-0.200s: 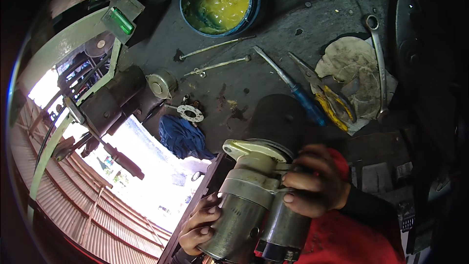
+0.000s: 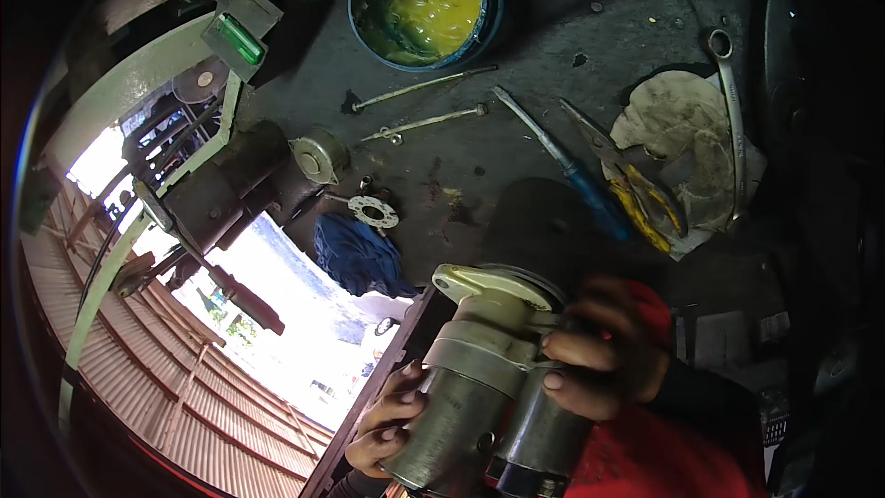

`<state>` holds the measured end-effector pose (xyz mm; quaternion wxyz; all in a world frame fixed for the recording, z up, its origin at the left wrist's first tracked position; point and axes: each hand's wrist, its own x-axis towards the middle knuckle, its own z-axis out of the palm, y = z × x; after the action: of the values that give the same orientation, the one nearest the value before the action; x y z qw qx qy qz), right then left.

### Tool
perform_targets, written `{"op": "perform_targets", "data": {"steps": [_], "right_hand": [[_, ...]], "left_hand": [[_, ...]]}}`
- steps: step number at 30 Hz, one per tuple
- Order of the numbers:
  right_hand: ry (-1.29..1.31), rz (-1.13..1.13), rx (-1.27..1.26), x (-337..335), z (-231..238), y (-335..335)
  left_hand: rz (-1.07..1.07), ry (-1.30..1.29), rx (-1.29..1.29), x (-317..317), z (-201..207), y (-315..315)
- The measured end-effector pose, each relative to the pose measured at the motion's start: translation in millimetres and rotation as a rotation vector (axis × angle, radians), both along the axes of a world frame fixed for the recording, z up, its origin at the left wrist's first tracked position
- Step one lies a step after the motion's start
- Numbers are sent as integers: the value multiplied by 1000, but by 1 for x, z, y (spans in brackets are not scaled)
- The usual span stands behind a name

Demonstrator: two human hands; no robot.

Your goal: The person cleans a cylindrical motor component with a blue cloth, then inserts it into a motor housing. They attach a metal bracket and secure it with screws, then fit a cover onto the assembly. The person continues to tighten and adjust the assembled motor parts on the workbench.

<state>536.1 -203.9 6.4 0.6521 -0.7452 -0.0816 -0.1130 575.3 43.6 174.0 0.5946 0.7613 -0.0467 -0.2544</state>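
Observation:
A metal starter motor (image 2: pixel 466 406) with a pale cast flange (image 2: pixel 489 288) is close to me at the lower middle. Its smaller solenoid cylinder (image 2: pixel 544 433) runs along the right side. My left hand (image 2: pixel 392 420) wraps its fingers round the left side of the motor body. From the right, my right hand (image 2: pixel 608 350) grips the motor near the top of the solenoid, its upper fingers blurred. A dark cylinder (image 2: pixel 535 221) lies just beyond the flange; whether it is joined to the motor I cannot tell.
On the dark workbench are a tub of yellow grease (image 2: pixel 433 9), two long bolts (image 2: pixel 424 88), a blue-handled screwdriver (image 2: pixel 572 166), yellow-handled pliers (image 2: pixel 636 194), and a wrench (image 2: pixel 730 120) on a stained pad (image 2: pixel 678 120). A blue rag (image 2: pixel 355 254) and round plate (image 2: pixel 373 210) lie left.
The whole view has shifted slightly, so the bench and tools sit a little further right. Both hands keep their hold on the starter motor.

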Motion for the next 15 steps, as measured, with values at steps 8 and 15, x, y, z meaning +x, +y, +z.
{"op": "perform_targets", "data": {"steps": [8,15], "right_hand": [[-53,-53,5,16,-4,-4],[-53,-191,19,14,-4,10]], "left_hand": [[55,38,15,-10,6,13],[8,-68,21,-5,-8,9]]}}
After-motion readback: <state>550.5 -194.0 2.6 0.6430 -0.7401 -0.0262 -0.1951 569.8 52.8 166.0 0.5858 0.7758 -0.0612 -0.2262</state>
